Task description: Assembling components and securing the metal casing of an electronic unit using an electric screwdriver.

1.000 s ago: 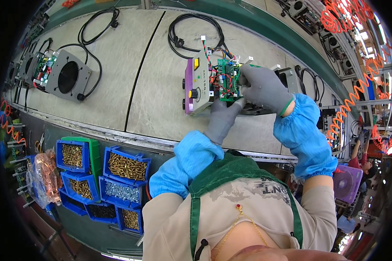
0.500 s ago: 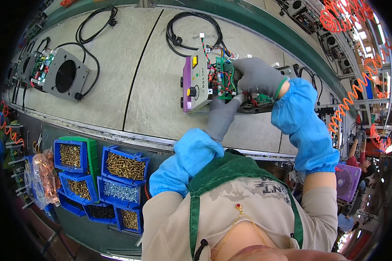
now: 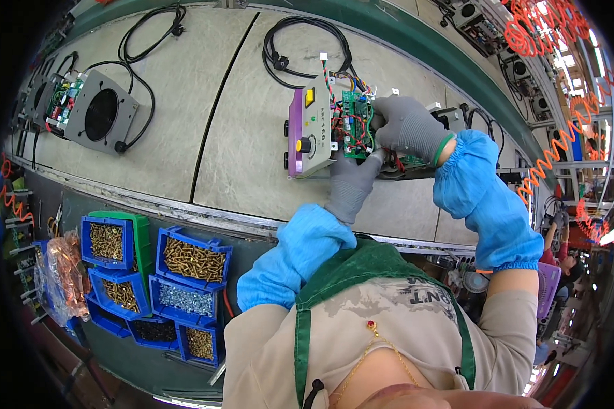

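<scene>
An uncased electrical machine with a grey and purple front panel (image 3: 315, 140) sits on the bench before me. Its panel has a yellow switch and a yellow-capped knob. Behind the panel stands a green circuit board (image 3: 357, 123), with red, green and other coloured wires around it. My left hand (image 3: 351, 183), in a grey glove, is closed at the board's near edge, its fingers partly hidden by it. My right hand (image 3: 413, 129), also gloved, bends over the machine just right of the board. Its fingers curl down among the parts, and their tips are hidden.
A black power cable (image 3: 280, 62) lies coiled beyond the machine. Another open machine with a round fan grille (image 3: 102, 114) stands at the left. Blue bins (image 3: 192, 255) of screws and small fasteners sit below the bench edge. Orange coiled hoses (image 3: 572, 129) hang at the right.
The board now stands slightly farther right and more face-on. Both hands have shifted a little to the right, staying at the machine.
</scene>
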The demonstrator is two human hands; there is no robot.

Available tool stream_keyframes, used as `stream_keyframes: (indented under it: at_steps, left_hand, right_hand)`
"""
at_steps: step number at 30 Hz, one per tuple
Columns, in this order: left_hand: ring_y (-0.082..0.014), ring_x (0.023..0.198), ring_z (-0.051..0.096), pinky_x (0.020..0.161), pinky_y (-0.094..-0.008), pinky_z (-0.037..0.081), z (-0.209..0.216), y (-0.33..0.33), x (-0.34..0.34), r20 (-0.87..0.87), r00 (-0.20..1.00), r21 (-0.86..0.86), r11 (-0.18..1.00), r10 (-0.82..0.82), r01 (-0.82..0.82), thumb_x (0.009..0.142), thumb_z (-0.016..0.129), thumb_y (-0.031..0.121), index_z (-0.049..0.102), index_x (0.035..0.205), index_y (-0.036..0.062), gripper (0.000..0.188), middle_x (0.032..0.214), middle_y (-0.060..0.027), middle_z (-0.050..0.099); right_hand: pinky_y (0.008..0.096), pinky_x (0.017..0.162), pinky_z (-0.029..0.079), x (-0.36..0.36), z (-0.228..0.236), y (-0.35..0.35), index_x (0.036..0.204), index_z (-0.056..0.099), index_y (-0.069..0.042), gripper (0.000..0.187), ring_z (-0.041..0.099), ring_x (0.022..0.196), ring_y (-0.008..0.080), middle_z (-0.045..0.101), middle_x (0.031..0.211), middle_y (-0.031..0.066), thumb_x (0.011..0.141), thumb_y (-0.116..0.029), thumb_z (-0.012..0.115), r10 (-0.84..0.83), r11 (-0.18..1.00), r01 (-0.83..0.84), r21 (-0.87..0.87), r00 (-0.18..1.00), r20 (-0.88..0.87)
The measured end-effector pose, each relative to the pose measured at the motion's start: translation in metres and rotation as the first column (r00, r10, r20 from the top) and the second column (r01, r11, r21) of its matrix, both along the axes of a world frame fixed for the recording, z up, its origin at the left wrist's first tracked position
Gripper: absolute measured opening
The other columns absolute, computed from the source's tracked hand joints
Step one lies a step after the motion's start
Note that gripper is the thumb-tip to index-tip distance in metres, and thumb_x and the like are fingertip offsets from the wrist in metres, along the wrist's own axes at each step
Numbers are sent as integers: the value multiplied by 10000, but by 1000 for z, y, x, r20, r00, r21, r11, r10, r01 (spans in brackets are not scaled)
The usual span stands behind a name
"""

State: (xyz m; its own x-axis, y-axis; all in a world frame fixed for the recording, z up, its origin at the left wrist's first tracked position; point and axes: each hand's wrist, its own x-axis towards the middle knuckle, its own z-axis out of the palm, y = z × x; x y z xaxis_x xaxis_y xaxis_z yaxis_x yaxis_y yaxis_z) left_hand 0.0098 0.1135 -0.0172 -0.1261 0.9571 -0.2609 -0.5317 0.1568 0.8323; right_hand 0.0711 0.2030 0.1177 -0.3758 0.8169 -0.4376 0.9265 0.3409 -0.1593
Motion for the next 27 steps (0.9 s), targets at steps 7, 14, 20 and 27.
stream_keyframes:
  at_steps: [7, 14, 20, 27]
  left_hand:
    - [-112, 774, 608, 693, -278, 494, 6, 1, -6, -42, 998, -68, 996, -55, 52, 776, 715, 113, 599, 1060, 29, 319, 907, -44, 662]
    - [-108, 736, 593, 662, -279, 487, 3, -1, -1, 32, 999, -103, 994, -42, 45, 770, 713, 89, 588, 1047, 22, 311, 868, -22, 643]
    - [-70, 603, 528, 531, -247, 420, -8, -1, 11, 22, 985, -95, 981, 171, -168, 751, 638, 48, 613, 864, 46, 115, 722, 14, 592]
    - [-142, 822, 583, 712, -310, 485, -16, -4, -2, -82, 989, -78, 990, -125, 119, 769, 717, 138, 522, 1130, 11, 429, 959, -66, 619]
  right_hand:
    - [464, 726, 492, 15, 2, -1, 828, 684, -42, 325, 629, 761, 367, 634, 780, 211, 769, -316, 522, 195, 980, -199, -7, 952, 236]
    - [452, 711, 508, 1, 0, 17, 782, 694, -36, 261, 636, 733, 373, 638, 748, 216, 723, -247, 551, 428, 904, -395, -166, 835, 345]
    - [430, 686, 524, -11, -2, 17, 740, 696, -22, 249, 652, 722, 352, 642, 720, 206, 676, -240, 595, 455, 890, -395, -227, 786, 419]
    - [422, 652, 505, 16, -4, 4, 835, 692, -55, 240, 633, 677, 338, 635, 706, 159, 735, -258, 614, 282, 956, -292, 21, 939, 195]
